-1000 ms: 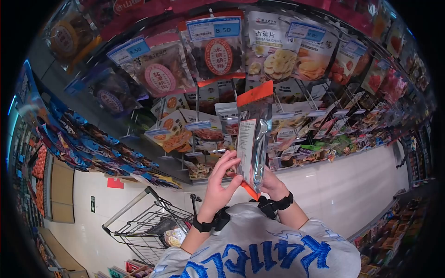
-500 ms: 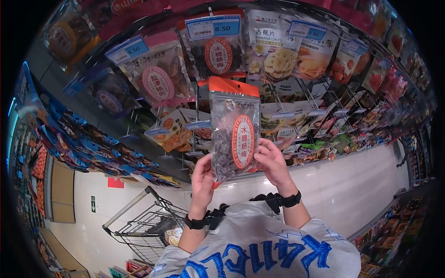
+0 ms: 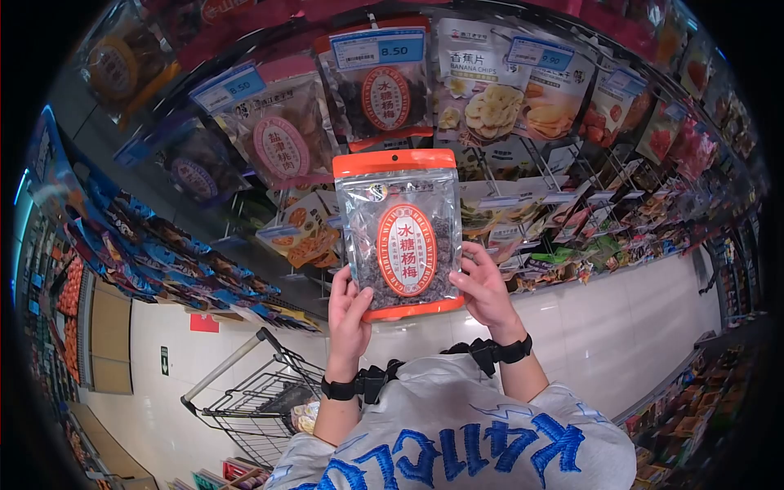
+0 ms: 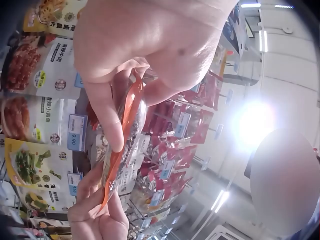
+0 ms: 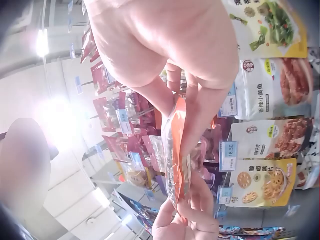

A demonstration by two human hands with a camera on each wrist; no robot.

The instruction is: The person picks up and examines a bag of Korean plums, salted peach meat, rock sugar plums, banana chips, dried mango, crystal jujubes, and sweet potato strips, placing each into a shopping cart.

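Observation:
A pouch of dried arbutus fruit (image 3: 408,245), clear-fronted with orange bands at top and bottom and a red oval label, faces the head camera. My left hand (image 3: 351,314) pinches its lower left corner, thumb on the front. On the lower right edge my right hand (image 3: 486,290) grips it the same way, the fingers behind hidden. Both wrist views show the pouch edge-on, its orange bottom band (image 4: 127,127) between the thumbs and fingers of the two hands.
Hanging snack bags fill the rack ahead, among them a matching arbutus pouch (image 3: 384,102) and banana chips (image 3: 482,82). A wire shopping cart (image 3: 261,392) stands at the left on the pale floor (image 3: 604,335). Blue packets (image 3: 155,245) line the left shelf.
The pouch has turned from edge-on with its back label showing to front-facing and upright. Both hands have spread apart to its two lower sides.

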